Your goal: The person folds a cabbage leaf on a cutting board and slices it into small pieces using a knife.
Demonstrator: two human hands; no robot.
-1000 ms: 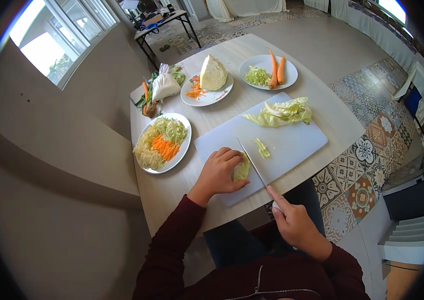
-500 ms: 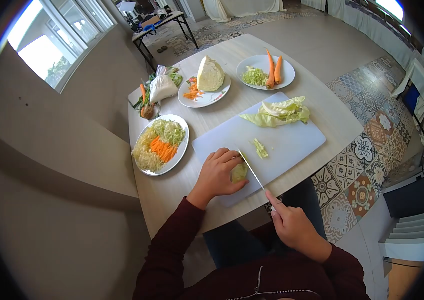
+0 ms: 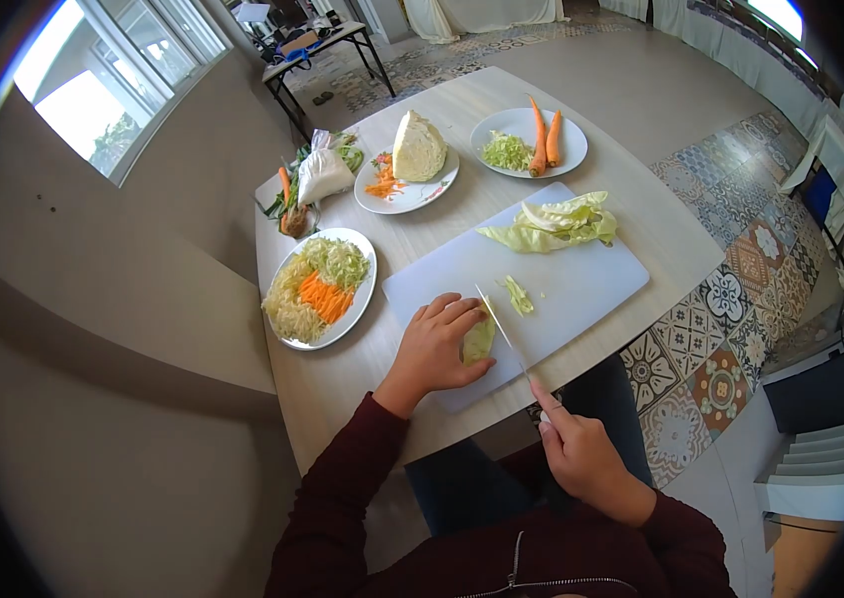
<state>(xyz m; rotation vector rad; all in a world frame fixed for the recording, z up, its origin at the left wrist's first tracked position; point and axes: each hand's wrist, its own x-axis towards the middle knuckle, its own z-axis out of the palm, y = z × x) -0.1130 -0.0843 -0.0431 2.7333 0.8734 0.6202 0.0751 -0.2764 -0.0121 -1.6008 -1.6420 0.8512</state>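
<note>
Curled over a pale green piece of cabbage leaf (image 3: 479,342), my left hand (image 3: 439,347) presses it to the white cutting board (image 3: 422,284). A knife (image 3: 504,334) is gripped in my right hand (image 3: 583,447), the index finger stretched along the top of the blade. The blade stands just right of the held leaf, its tip pointing away from me. Cut cabbage strips (image 3: 517,296) lie on the board right of the blade. Larger cabbage leaves (image 3: 554,224) rest at the board's far end.
To the left is a plate (image 3: 366,299) of shredded cabbage and carrot. Behind the board stand a plate (image 3: 372,201) with a cabbage wedge (image 3: 418,148) and another plate (image 3: 575,149) with shreds and two carrots (image 3: 546,145). A bagged bundle (image 3: 325,177) sits at the far left.
The knife has lifted slightly and its tip has moved a little away from me, up off the leaf's edge. My left hand stays almost in place on the leaf.
</note>
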